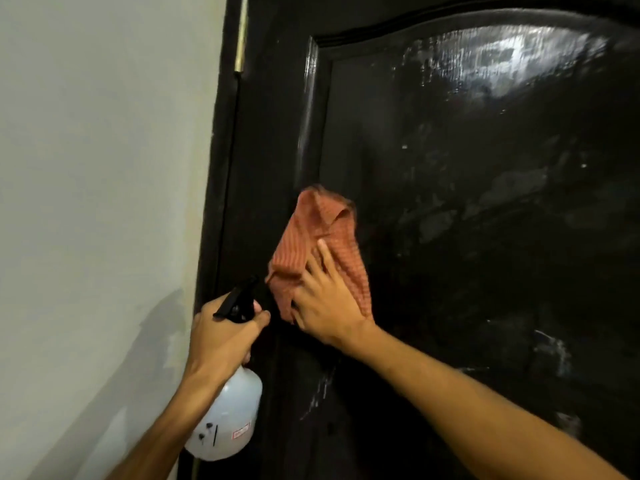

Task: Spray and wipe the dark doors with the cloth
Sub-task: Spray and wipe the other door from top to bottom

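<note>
door (467, 202) under cloth (322, 237), right hand (325, 306); wall (104, 168) beside.

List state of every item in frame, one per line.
dark door: shut against its frame, glossy, streaked and smudged.
orange cloth: bunched, pressed flat on the door's left stile.
right hand: palm on the cloth, fingers spread.
spray bottle: upright, off the door, nozzle towards it.
left hand: gripping the bottle's neck, finger on trigger.
hinge: brass, exposed.

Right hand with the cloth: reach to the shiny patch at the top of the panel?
Probably yes: the right hand presses the cloth on the door, and nothing blocks the shiny patch above.
</note>
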The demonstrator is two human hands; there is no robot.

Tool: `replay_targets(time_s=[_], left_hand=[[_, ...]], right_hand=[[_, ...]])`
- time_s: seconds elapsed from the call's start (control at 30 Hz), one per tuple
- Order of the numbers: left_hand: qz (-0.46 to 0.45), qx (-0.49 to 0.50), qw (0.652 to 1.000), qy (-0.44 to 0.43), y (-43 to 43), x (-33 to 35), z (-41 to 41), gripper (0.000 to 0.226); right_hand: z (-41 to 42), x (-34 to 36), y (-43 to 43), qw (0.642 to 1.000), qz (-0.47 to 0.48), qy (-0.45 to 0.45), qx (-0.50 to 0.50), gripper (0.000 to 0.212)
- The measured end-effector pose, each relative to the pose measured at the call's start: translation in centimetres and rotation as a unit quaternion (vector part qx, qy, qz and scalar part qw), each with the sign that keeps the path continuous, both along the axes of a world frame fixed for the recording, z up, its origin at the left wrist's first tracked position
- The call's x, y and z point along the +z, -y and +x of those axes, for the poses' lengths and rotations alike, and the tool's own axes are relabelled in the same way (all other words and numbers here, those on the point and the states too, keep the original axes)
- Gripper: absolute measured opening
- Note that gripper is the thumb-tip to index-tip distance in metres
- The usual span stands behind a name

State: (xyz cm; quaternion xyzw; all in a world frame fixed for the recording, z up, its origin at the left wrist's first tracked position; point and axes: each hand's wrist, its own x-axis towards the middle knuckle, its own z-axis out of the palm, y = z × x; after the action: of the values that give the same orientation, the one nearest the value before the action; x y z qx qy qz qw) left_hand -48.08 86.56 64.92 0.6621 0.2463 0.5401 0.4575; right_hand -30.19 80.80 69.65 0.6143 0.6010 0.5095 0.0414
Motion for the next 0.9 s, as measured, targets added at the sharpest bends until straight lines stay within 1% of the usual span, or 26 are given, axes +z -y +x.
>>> replay_targets(time_s=[0.03,0.07,0.1,0.13,0.17,0.2,0.23,0.27,0.3,0.33,0.4,0.43,0.47,0.5,0.53,0.6,0.63,0.67,0.7,0.77,0.8,0.83,0.87,0.9], left_hand=[[0.001,-0.011,1.0,-0.002,0.7,0.0,0.4,0.011],[0.003,-0.024,1.0,-0.006,1.3,0.0,0.8,0.012],[0.003,-0.04,0.999,-0.01,2.1,0.2,1.3,0.012],[0.001,-0.054,0.998,-0.012,2.9,0.4,1.7,0.011],[0.001,-0.067,0.998,-0.014,3.7,0.7,2.3,0.01],[0.004,-0.076,0.997,-0.018,4.3,1.0,2.9,0.01],[0.012,-0.082,0.996,-0.021,4.9,1.4,3.4,0.01],[0.019,-0.084,0.996,-0.026,5.6,1.7,4.2,0.01],[0.027,-0.085,0.996,-0.03,6.1,2.1,4.8,0.01],[0.032,-0.087,0.995,-0.032,6.6,2.4,5.5,0.01],[0.032,-0.087,0.995,-0.03,7.6,3.1,6.7,0.011],[0.032,-0.091,0.995,-0.029,8.4,3.3,7.4,0.013],[0.031,-0.099,0.994,-0.027,9.2,3.4,8.1,0.015],[0.031,-0.114,0.993,-0.028,10.3,3.5,8.9,0.016],[0.03,-0.13,0.991,-0.03,11.3,3.5,9.5,0.014],[0.03,-0.156,0.987,-0.031,12.8,3.3,10.8,0.012],[0.028,-0.164,0.986,-0.03,13.3,3.3,11.3,0.013],[0.027,-0.169,0.985,-0.031,13.9,3.4,11.9,0.013],[0.028,-0.172,0.984,-0.033,14.3,3.4,12.3,0.013],[0.034,-0.177,0.983,-0.033,15.5,3.5,13.2,0.014],[0.037,-0.18,0.982,-0.036,16.2,3.4,13.6,0.014],[0.041,-0.186,0.981,-0.039,17.1,3.2,14.1,0.014],[0.04,-0.195,0.979,-0.041,18.0,3.0,14.5,0.014],[0.04,-0.205,0.977,-0.039,18.8,3.0,14.9,0.013]], right_hand=[[0.5,-1.4,1.4,0.999,-0.032,-0.009,0.014,0.046],[1.0,-1.4,3.0,0.999,-0.039,-0.027,0.016,0.042],[2.0,0.0,4.7,0.999,-0.007,-0.039,0.017,0.04],[3.0,2.1,6.3,0.997,0.053,-0.063,-0.001,0.039],[4.1,4.4,8.1,0.987,0.127,-0.097,-0.028,0.041],[5.3,6.8,9.8,0.968,0.218,-0.112,-0.062,0.045],[5.9,8.6,11.3,0.948,0.282,-0.116,-0.091,0.05],[6.5,9.1,12.1,0.937,0.309,-0.121,-0.111,0.054],[6.7,8.5,12.2,0.938,0.31,-0.112,-0.106,0.056],[6.7,6.9,12.0,0.952,0.276,-0.096,-0.087,0.056],[5.9,3.0,11.9,0.987,0.148,-0.051,-0.043,0.05],[6.1,2.0,12.7,0.994,0.101,-0.032,-0.034,0.046],[6.9,2.4,13.9,0.995,0.094,-0.025,-0.025,0.042],[8.1,3.8,15.9,0.99,0.135,-0.02,-0.033,0.039],[9.5,5.6,17.9,0.978,0.195,-0.047,-0.057,0.038],[11.9,8.4,21.6,0.927,0.342,-0.113,-0.108,0.04],[12.8,8.7,22.7,0.906,0.383,-0.133,-0.125,0.045],[13.2,7.7,23.1,0.901,0.386,-0.146,-0.132,0.05],[13.5,5.7,23.0,0.915,0.356,-0.144,-0.123,0.053],[13.7,0.3,23.2,0.966,0.228,-0.098,-0.078,0.051],[13.8,-1.9,24.1,0.982,0.16,-0.076,-0.059,0.047],[14.8,-3.3,25.6,0.988,0.125,-0.075,-0.046,0.04],[16.0,-3.3,27.2,0.987,0.139,-0.069,-0.039,0.037],[17.1,-2.2,28.9,0.978,0.177,-0.101,-0.05,0.043]])
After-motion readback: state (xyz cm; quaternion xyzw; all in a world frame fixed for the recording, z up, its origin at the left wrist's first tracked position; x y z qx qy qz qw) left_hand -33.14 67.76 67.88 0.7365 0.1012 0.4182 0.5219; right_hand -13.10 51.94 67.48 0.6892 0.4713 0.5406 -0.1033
